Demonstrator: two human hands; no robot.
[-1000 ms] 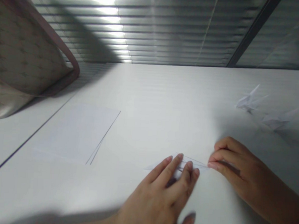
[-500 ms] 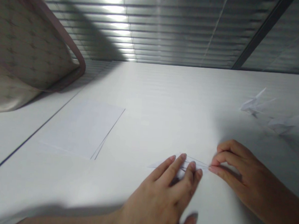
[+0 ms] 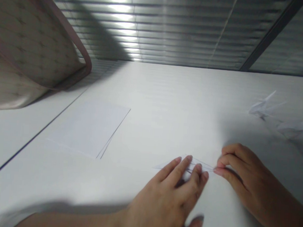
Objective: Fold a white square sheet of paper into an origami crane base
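A narrow, pointed piece of folded white paper (image 3: 201, 164) lies on the white table (image 3: 172, 104). My left hand (image 3: 171, 192) rests over its middle with the fingers spread, pressing it flat and hiding part of it. The paper's left tip shows beyond my index finger. At the right end my right hand (image 3: 242, 170) pinches the other tip between thumb and fingers.
Flat white paper sheets (image 3: 89, 129) lie stacked at the left. Two folded paper figures (image 3: 260, 107) stand at the right, behind my right hand. A patterned bag (image 3: 40, 43) is at the upper left, and window blinds (image 3: 171, 30) border the table's back.
The whole view has shifted a little, so the things on the table appear slightly further right. My hands keep the same hold on the folded paper.
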